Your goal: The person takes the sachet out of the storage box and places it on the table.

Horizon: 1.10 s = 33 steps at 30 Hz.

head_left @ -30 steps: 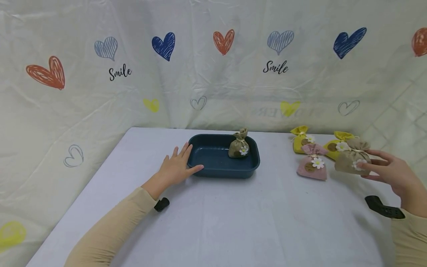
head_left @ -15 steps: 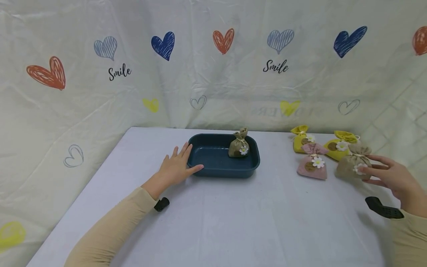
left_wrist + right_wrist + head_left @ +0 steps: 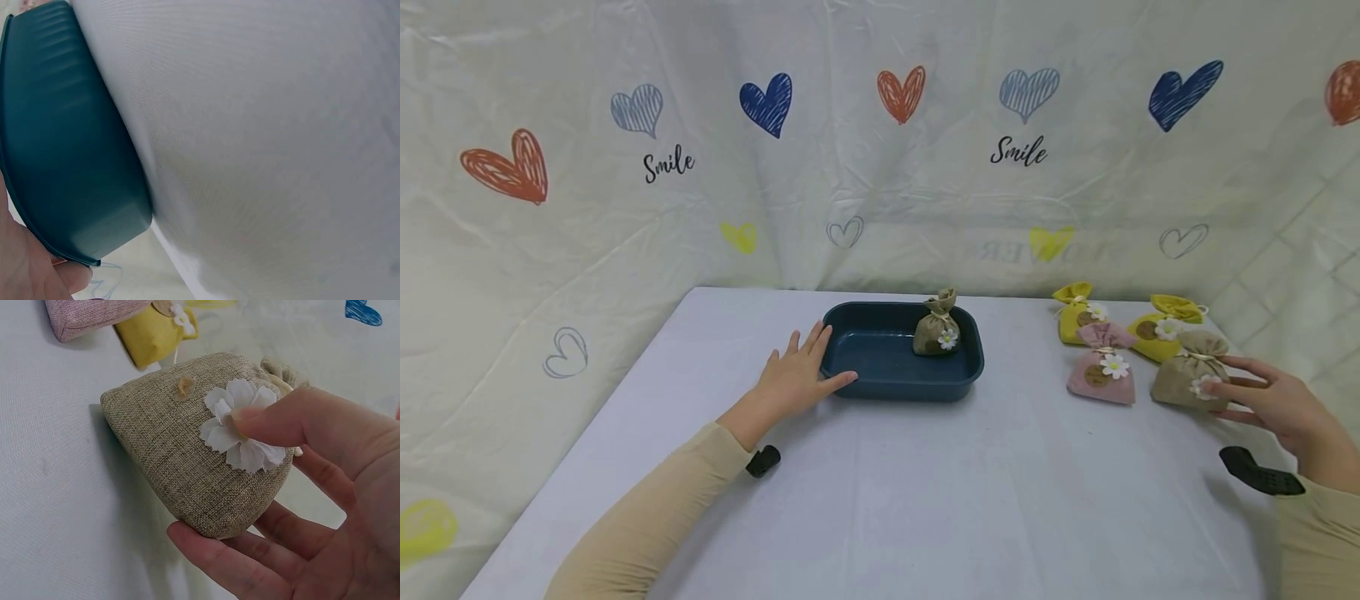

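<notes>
At the right of the head view, my right hand (image 3: 1288,404) pinches a beige drawstring pouch (image 3: 1172,385) from its right side. In the right wrist view, the thumb presses the white flower on the pouch (image 3: 169,437), and the other fingers lie behind and under it. The pouch is low over the table; whether it touches the cloth I cannot tell. My left hand (image 3: 793,375) rests on the left end of a dark teal tray (image 3: 902,389), its fingers spread and straight. Inside the tray's right part stands another beige pouch (image 3: 932,335).
A pink pouch (image 3: 1101,379) sits just left of the held one. Two yellow pouches lie behind: one yellow pouch (image 3: 1072,323) behind the pink one, the other yellow pouch (image 3: 1145,335) behind the held one. A heart-printed curtain (image 3: 910,183) hangs along the table's back edge.
My right hand has lowered the beige pouch slightly, toward the near side, uncovering more of the yellow pouch behind. The left hand and the tray have stayed in place.
</notes>
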Each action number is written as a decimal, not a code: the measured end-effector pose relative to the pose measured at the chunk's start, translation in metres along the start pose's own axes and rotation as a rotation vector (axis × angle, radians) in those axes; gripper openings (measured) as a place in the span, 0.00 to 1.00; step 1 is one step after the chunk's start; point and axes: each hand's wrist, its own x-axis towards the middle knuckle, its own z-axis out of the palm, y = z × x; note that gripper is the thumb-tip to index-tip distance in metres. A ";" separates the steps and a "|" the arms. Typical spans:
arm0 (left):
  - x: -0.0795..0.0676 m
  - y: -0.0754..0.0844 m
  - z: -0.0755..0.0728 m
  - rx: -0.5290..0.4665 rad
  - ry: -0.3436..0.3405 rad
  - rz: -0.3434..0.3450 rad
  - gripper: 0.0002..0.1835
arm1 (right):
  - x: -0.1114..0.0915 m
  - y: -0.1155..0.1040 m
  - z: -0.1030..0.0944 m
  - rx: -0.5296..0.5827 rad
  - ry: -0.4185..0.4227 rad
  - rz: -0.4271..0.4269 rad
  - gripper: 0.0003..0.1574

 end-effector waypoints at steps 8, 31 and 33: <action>0.000 0.001 0.001 0.010 0.000 0.000 0.55 | 0.001 0.006 0.002 -0.027 -0.025 -0.002 0.57; 0.002 -0.002 0.001 0.012 0.004 0.002 0.56 | 0.003 0.015 -0.007 -0.079 -0.110 0.031 0.60; 0.002 -0.002 0.001 0.010 0.000 0.002 0.56 | 0.002 0.015 -0.008 -0.089 -0.113 0.044 0.60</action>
